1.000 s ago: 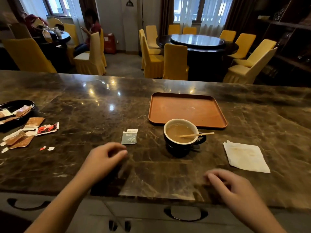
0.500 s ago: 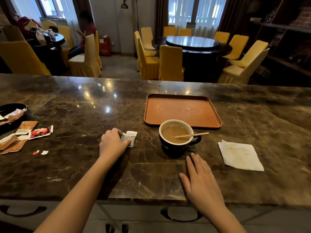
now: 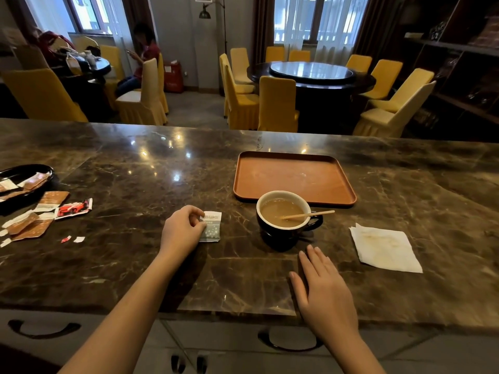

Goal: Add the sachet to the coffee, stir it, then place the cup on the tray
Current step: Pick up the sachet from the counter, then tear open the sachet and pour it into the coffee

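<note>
A small grey-green and white sachet (image 3: 212, 227) lies on the dark marble counter, and my left hand (image 3: 182, 231) pinches its left edge between thumb and fingers. To its right stands a dark cup (image 3: 283, 221) of milky coffee with a wooden stirrer (image 3: 309, 214) resting across its rim. Just behind the cup lies the brown tray (image 3: 294, 178), with nothing on it. My right hand (image 3: 322, 288) rests flat on the counter, fingers spread, in front of the cup and not touching it.
A stained white napkin (image 3: 386, 248) lies right of the cup. At the left are torn sachet wrappers (image 3: 44, 214) and a black dish (image 3: 24, 179) holding more. Drawer handles run below the counter's front edge. Yellow chairs, tables and a seated person fill the room behind.
My left hand reached forward to the sachet and closed on its edge. My right hand slid left and forward, settling flat just in front of the cup.
</note>
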Available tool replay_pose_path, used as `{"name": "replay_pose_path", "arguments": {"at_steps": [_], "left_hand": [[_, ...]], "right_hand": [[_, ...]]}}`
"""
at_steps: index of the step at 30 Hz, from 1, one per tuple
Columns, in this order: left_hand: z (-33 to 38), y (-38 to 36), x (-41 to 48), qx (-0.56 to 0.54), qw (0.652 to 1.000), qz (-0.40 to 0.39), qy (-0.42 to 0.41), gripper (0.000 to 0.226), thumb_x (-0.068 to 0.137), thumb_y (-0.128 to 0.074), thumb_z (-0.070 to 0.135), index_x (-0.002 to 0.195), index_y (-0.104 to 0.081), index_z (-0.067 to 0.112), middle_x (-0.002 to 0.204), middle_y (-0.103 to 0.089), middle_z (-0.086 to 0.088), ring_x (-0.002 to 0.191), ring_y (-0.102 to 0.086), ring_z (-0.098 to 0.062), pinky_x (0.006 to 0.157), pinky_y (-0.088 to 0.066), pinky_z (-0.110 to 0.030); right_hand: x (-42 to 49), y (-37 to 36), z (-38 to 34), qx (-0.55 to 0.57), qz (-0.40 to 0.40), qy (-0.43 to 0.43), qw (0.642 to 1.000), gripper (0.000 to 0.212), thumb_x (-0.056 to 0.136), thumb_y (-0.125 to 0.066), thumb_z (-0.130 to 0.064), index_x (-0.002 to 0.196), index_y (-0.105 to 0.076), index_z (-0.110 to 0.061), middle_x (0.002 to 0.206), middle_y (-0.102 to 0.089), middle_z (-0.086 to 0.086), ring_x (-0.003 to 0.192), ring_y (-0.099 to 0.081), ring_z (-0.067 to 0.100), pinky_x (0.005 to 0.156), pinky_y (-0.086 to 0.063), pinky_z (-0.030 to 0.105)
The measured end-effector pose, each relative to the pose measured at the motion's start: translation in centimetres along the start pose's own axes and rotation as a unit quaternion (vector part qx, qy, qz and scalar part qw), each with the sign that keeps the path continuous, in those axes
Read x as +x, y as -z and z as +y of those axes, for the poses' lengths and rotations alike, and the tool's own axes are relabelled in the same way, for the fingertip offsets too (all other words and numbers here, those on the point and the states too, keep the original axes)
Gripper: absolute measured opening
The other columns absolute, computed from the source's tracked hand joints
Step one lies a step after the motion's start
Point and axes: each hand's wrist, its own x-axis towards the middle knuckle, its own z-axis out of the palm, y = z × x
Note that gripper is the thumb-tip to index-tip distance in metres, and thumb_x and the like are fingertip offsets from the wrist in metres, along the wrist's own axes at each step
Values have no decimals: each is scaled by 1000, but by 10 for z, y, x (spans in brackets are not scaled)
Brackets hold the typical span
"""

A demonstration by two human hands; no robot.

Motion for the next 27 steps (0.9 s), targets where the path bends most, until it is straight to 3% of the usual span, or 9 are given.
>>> {"name": "replay_pose_path", "arguments": {"at_steps": [6,11,15,18,21,25,27], "left_hand": [[15,8,-21,-105,994,20,-18,32,81,-63,11,113,-57,14,77,-60,3,72,-56,-6,62,-40,-15],[37,14,-39,-160,986,-33,-25,20,83,-61,15,102,-65,19,87,-61,13,84,-58,-3,70,-49,-20],[65,20,-49,-226,970,-80,-38,13,81,-63,14,87,-68,24,88,-68,7,81,-64,-6,61,-51,-14],[87,22,-54,-241,961,-120,-63,12,80,-64,14,86,-67,24,90,-68,7,84,-65,-7,65,-54,-16],[108,20,-57,-265,947,-167,-75,9,81,-63,16,87,-66,22,96,-68,4,88,-65,-10,70,-56,-21],[132,13,-53,-277,937,-197,-83,8,82,-62,14,89,-65,15,93,-68,0,81,-65,-9,64,-54,-15],[140,10,-47,-276,934,-214,-75,9,82,-62,12,91,-63,10,94,-67,-4,79,-63,-10,62,-54,-15]], "right_hand": [[-8,1,0,74,68,15,995,40,84,-39,-33,104,-69,-13,110,-70,5,110,-61,17,93,-44,29],[-12,4,1,124,97,30,987,35,85,-42,-30,94,-71,-13,95,-74,2,97,-66,14,88,-46,24],[-5,20,-9,254,78,-6,964,26,90,-47,-37,101,-66,-22,97,-67,-8,93,-58,-1,80,-48,17],[7,43,-25,427,3,-54,902,33,78,-52,-45,105,-63,-29,103,-66,-13,97,-61,1,79,-50,16],[20,61,-41,608,-70,-89,786,34,74,-60,-36,107,-61,-29,101,-72,0,94,-67,12,75,-56,25],[37,78,-46,732,-63,-141,663,29,80,-59,-20,109,-63,-17,100,-73,9,82,-69,19,62,-57,25],[45,82,-43,755,-48,-165,633,23,83,-58,-19,105,-64,-16,96,-74,7,79,-69,17,55,-55,23]]}}
